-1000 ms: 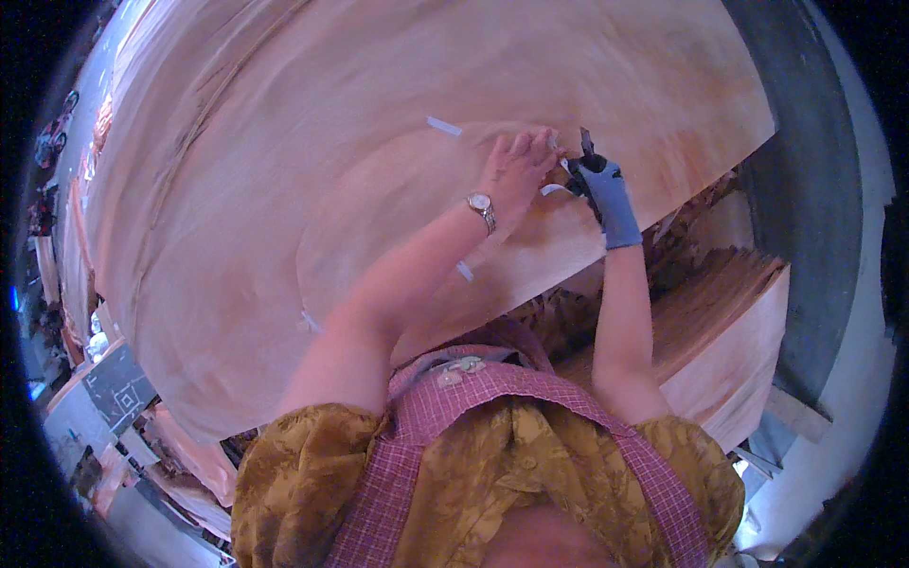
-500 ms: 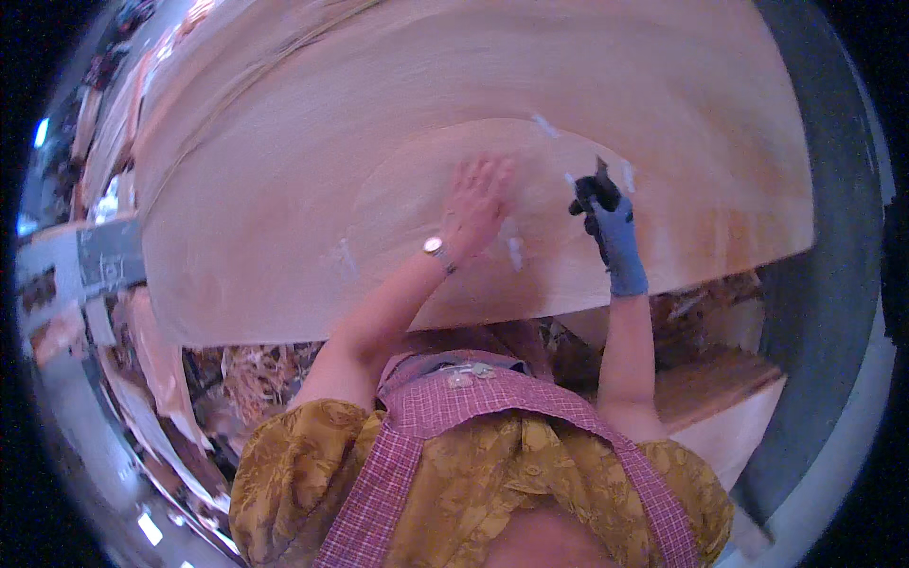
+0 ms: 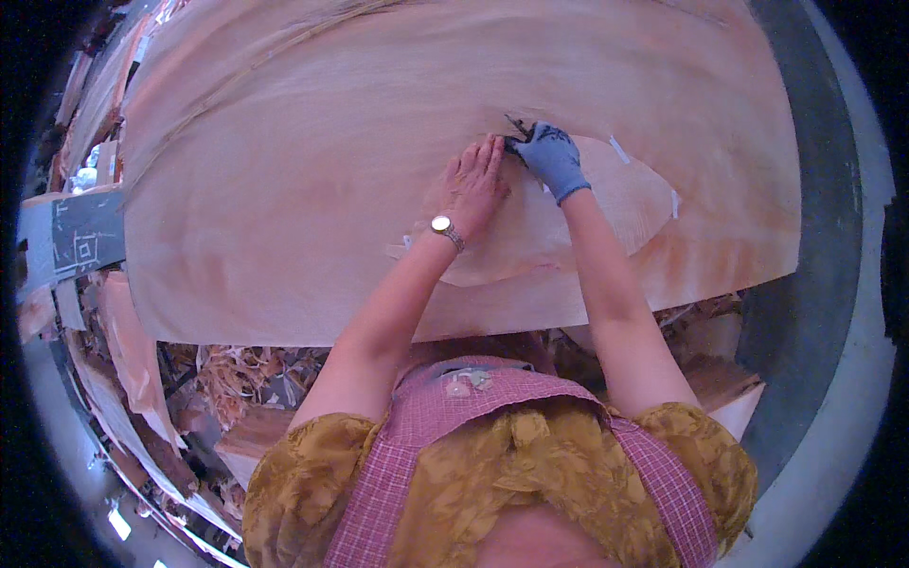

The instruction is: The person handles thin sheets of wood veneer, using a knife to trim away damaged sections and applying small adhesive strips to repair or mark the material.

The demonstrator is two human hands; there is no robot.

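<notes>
Pale wood veneer sheet (image 3: 312,208) covers the whole counter, with a smaller oval veneer patch (image 3: 606,204) lying on it. Left hand (image 3: 473,180) presses flat, fingers extended, on the patch's edge. Gloved right hand (image 3: 552,156), just beside it, is curled around a small dark tool (image 3: 518,128) at the seam.

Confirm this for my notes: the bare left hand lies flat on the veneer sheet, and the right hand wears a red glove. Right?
Not quite. In the head view the right hand wears a blue glove, not red. The bare left hand does lie flat on the veneer sheet.
</notes>
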